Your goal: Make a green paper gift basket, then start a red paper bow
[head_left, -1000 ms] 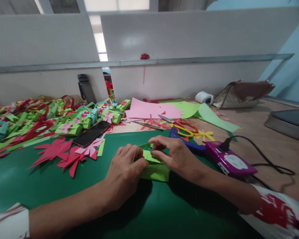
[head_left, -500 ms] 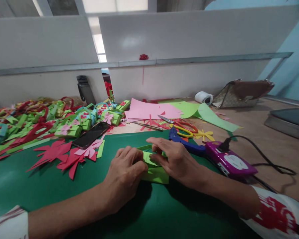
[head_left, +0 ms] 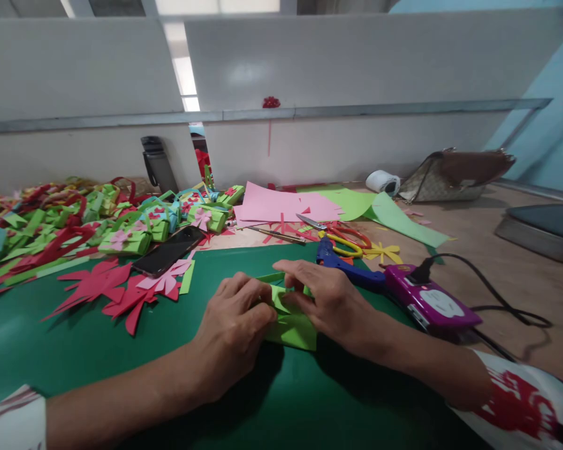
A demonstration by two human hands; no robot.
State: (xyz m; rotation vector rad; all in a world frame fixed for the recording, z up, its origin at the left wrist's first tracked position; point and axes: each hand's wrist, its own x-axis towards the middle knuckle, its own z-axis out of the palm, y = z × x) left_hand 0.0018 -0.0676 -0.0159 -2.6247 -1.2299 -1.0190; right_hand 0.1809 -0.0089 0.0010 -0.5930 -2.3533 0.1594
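Observation:
A folded light green paper piece (head_left: 291, 325) lies on the dark green mat (head_left: 122, 350) in front of me. My left hand (head_left: 234, 325) is curled over its left side, fingers bent and pressing on the paper. My right hand (head_left: 323, 300) rests on its right side, fingers pinching the upper fold. A thin green paper strip (head_left: 269, 277) sticks out behind my fingers. Much of the paper piece is hidden under both hands.
Red and pink paper cutouts (head_left: 117, 290) and a black phone (head_left: 169, 250) lie to the left. Behind them is a heap of paper baskets (head_left: 75, 219). Scissors (head_left: 342, 237), a blue glue gun (head_left: 347, 269), a purple power strip (head_left: 431, 303), pink sheets (head_left: 281, 206), a tape roll (head_left: 383, 183) and a handbag (head_left: 455, 175) lie to the right.
My right hand's fingers have lowered from a raised pinch and now lie flatter on the fold. The left hand has stayed pressed on the paper.

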